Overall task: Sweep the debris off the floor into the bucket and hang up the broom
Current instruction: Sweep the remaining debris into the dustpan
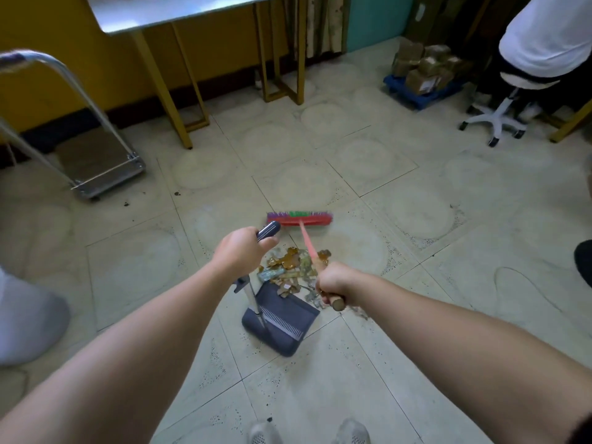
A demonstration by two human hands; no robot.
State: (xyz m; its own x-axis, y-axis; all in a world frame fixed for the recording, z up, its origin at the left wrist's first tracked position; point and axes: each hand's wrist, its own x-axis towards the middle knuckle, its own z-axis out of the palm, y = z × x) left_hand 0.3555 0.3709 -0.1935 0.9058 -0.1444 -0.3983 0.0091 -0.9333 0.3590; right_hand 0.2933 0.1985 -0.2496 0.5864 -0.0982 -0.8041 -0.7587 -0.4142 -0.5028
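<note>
My left hand (241, 251) grips the black top of a long dustpan handle (268, 230). The grey dustpan (280, 318) sits on the tiled floor below it, its mouth toward a pile of brown and grey debris (290, 267). A few scraps lie on the pan's lip. My right hand (334, 283) grips the wooden end of the pink broom stick (307, 241). The red broom head (299, 218), with purple and green bristles, rests on the floor just beyond the pile. No bucket is in view.
A metal table on yellow legs (166, 88) stands at the back. A platform trolley (105, 168) is at left. A blue pallet of boxes (423, 72) and a person on a white stool (499, 113) are at right. My shoes (352, 432) are at the bottom edge.
</note>
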